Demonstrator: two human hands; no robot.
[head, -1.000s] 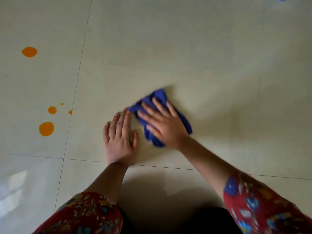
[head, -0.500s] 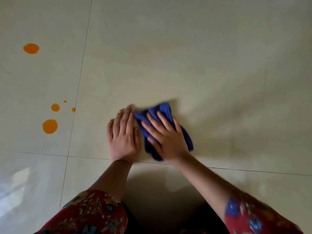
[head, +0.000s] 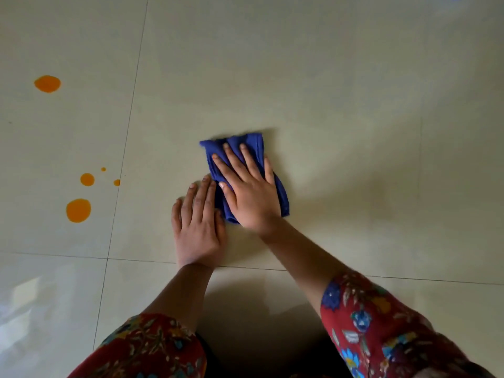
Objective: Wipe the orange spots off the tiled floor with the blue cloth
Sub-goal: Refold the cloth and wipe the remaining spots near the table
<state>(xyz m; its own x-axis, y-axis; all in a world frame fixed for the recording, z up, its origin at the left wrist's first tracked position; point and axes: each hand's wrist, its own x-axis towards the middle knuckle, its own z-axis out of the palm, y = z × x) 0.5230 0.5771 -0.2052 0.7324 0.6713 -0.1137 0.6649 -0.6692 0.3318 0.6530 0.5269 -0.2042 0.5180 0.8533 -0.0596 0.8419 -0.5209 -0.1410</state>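
Presses the right hand (head: 246,192) flat onto the blue cloth (head: 257,148), fingers straight and slightly spread, pinning it, not curled round it. Rests the left hand (head: 197,222) palm-down on the tiled floor (head: 327,91) just beside the cloth, fingers straight and together, forefinger side touching the cloth's left edge; holds nothing.

Count: one cloth, two hands, two red flowered sleeves (head: 381,328), five orange spots (head: 78,210).

Cloth: bunched, on the middle tile, long axis running away from the body, far end leaning a little left and fanned wider than the near end.

Spots: all on the tile to the left, well apart from the cloth. One far up; four nearer in a loose cluster, one big, one middling, two small, the rightmost just beside the grout line (head: 128,132).
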